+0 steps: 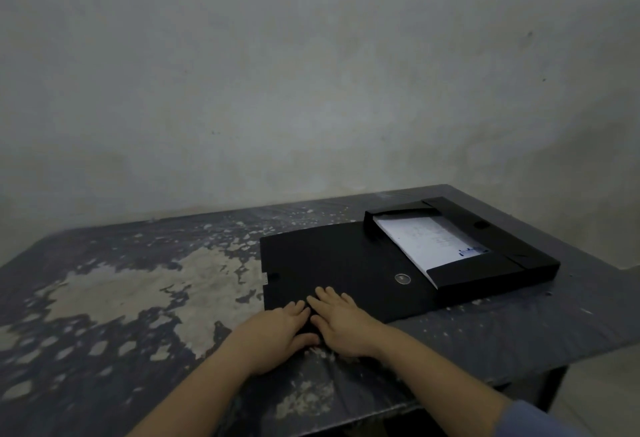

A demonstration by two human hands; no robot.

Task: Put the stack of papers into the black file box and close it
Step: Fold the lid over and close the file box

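Observation:
The black file box (pixel 502 263) lies open on the right half of the table, its tray holding a white stack of papers (pixel 433 241) partly tucked under two black inner flaps. Its flat lid (pixel 329 263) is spread out to the left of the tray, with a round silver button (pixel 402 278) near the tray side. My left hand (pixel 280 332) and my right hand (pixel 343 326) rest side by side, palms down, on the lid's near edge. Both have their fingers stretched out and hold nothing; my left thumb lies at the lid's edge.
The dark table top (pixel 121 298) is worn, with pale patches where the coating has peeled. A bare grey wall (pixel 311 73) stands right behind it. The table's right edge (pixel 588 343) lies just past the box, with pale floor beyond.

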